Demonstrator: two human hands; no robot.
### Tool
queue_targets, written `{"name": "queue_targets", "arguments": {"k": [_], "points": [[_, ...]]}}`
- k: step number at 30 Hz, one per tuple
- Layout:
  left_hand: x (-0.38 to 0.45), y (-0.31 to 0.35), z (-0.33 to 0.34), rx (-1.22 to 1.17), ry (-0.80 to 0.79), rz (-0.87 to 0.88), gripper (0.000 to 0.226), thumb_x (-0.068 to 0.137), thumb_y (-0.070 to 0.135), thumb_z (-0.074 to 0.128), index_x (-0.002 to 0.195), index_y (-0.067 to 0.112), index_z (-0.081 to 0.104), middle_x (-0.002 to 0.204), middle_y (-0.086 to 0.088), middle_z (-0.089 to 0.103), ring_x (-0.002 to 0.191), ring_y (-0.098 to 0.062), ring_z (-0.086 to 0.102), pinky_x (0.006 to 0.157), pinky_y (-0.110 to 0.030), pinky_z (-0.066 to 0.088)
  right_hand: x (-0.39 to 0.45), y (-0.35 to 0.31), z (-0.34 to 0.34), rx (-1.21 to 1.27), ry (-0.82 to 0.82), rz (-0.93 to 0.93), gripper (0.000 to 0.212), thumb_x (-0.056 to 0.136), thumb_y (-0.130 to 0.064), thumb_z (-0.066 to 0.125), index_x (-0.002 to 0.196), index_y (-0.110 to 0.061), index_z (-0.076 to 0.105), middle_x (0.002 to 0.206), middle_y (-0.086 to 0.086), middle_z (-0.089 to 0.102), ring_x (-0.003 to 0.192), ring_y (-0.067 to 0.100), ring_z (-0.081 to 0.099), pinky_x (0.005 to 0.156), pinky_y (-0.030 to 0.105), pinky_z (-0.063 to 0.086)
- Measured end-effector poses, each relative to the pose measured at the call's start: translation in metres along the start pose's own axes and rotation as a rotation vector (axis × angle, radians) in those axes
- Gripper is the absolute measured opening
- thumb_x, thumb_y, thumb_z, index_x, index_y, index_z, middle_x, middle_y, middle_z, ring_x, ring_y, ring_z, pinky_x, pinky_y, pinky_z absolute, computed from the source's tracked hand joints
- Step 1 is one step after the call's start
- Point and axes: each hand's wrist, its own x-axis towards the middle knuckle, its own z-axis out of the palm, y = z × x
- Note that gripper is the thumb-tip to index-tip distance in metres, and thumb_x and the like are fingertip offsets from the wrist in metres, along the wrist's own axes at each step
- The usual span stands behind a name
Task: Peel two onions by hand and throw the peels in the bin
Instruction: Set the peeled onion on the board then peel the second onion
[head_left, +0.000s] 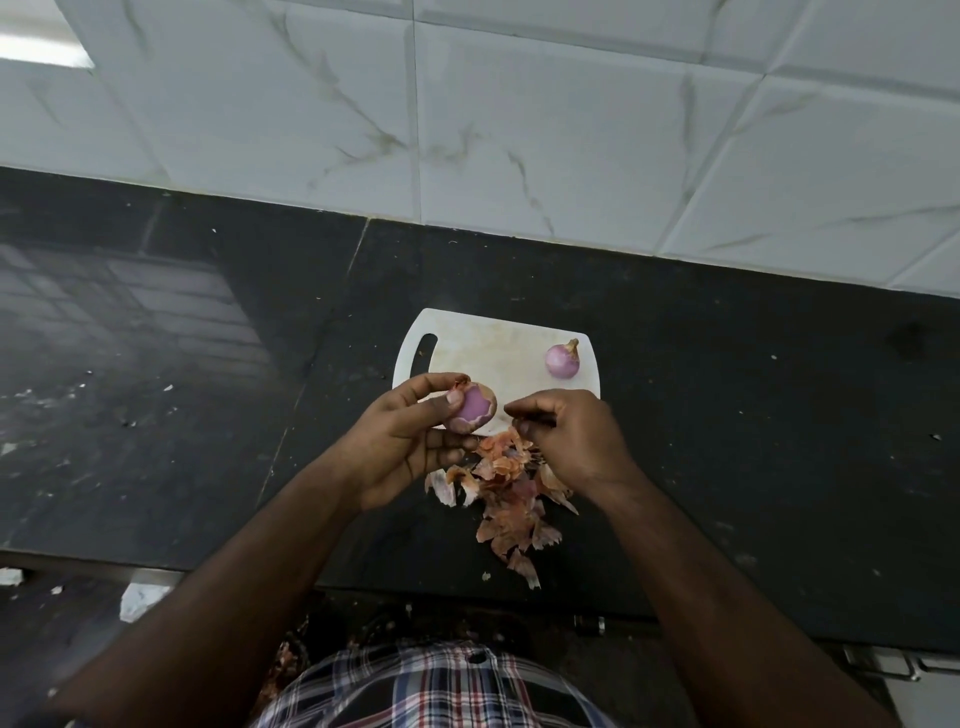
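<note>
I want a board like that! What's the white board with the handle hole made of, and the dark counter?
The white cutting board with a handle slot looks like matte plastic, stained and scuffed. The dark counter seems polished stone, perhaps granite: it mirrors a window.
</note>
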Motion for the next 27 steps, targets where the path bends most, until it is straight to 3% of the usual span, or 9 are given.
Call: {"name": "queue_targets", "arguments": {"k": [3,6,10,12,14,17,20,24,27], "points": [[0.001,-0.002,-0.001,0.012,0.005,-0.004,0.036,0.086,0.016,0.064,0.122,0.011,0.06,0.098,-0.018,0.072,0.077,-0.025,0.072,0.066,-0.029,0.059,-0.001,-0.011,-0.006,0.118,-0.014,-0.008,0.029,0.09,-0.021,0.071,0.119,-0.021,0.072,0.12,-0.009,0.071,0.108,0.0,0.064,0.098,0.024,0.051],[0.003,-0.002,0.001,0.047,-0.013,0.016,0.037,0.087,0.014,0.062,0.124,0.009,0.062,0.098,-0.016,0.073,0.075,-0.021,0.071,0.067,-0.029,0.061,-0.002,-0.026,-0.01,0.251,-0.09,-0.029,0.041,0.083,-0.034,0.077,0.122,-0.02,0.069,0.111,-0.015,0.071,0.095,-0.003,0.068,0.085,0.021,0.057],[0.004,-0.002,0.002,0.058,-0.04,0.04,0.036,0.087,0.01,0.061,0.123,0.008,0.064,0.097,-0.017,0.072,0.078,-0.02,0.07,0.068,-0.03,0.061,0.002,-0.026,-0.006,0.253,-0.085,-0.097,0.035,0.079,-0.019,0.081,0.112,-0.012,0.074,0.093,-0.019,0.069,0.089,-0.026,0.056,0.074,-0.001,0.044],[0.004,-0.002,0.0,0.052,-0.05,0.048,0.036,0.087,0.008,0.062,0.122,0.008,0.065,0.101,-0.019,0.071,0.081,-0.022,0.069,0.067,-0.029,0.061,0.003,-0.022,-0.006,0.266,-0.069,-0.106,0.031,0.08,-0.014,0.08,0.11,-0.01,0.075,0.094,-0.015,0.071,0.092,-0.022,0.059,0.076,-0.003,0.04],[0.004,-0.002,0.0,0.053,-0.055,0.047,0.036,0.087,0.008,0.061,0.123,0.008,0.065,0.104,-0.019,0.071,0.083,-0.023,0.069,0.067,-0.029,0.061,0.004,-0.02,-0.005,0.296,-0.052,-0.105,0.026,0.082,-0.01,0.078,0.108,-0.011,0.076,0.094,-0.011,0.074,0.091,-0.008,0.067,0.079,0.002,0.045],[0.005,-0.003,0.0,0.058,-0.05,0.044,0.036,0.087,0.009,0.06,0.123,0.009,0.066,0.107,-0.018,0.072,0.083,-0.023,0.069,0.068,-0.028,0.061,0.004,-0.017,-0.003,0.353,-0.03,-0.087,0.022,0.086,-0.002,0.072,0.106,-0.012,0.076,0.097,-0.002,0.076,0.091,0.009,0.073,0.081,0.023,0.059],[0.005,-0.003,-0.002,0.07,-0.037,0.05,0.036,0.088,0.011,0.06,0.124,0.011,0.066,0.108,-0.018,0.072,0.084,-0.022,0.07,0.07,-0.028,0.061,0.003,-0.017,-0.005,0.418,-0.061,-0.051,0.022,0.092,-0.002,0.065,0.106,-0.015,0.075,0.1,0.0,0.076,0.094,0.012,0.073,0.082,0.029,0.06],[0.005,-0.003,0.0,0.063,-0.049,0.06,0.038,0.087,0.01,0.061,0.125,0.009,0.065,0.104,-0.019,0.071,0.082,-0.022,0.069,0.07,-0.029,0.061,0.0,-0.018,-0.001,0.403,-0.051,-0.076,0.026,0.081,-0.02,0.08,0.107,-0.016,0.075,0.097,-0.003,0.076,0.092,0.01,0.072,0.084,0.028,0.059],[0.005,-0.003,-0.001,0.058,-0.069,0.072,0.037,0.086,0.008,0.063,0.122,0.011,0.067,0.105,-0.019,0.071,0.082,-0.022,0.07,0.07,-0.029,0.061,0.001,-0.018,0.002,0.493,-0.022,-0.051,0.023,0.078,-0.011,0.08,0.099,-0.018,0.077,0.094,0.0,0.077,0.092,0.015,0.074,0.085,0.035,0.06]]}}
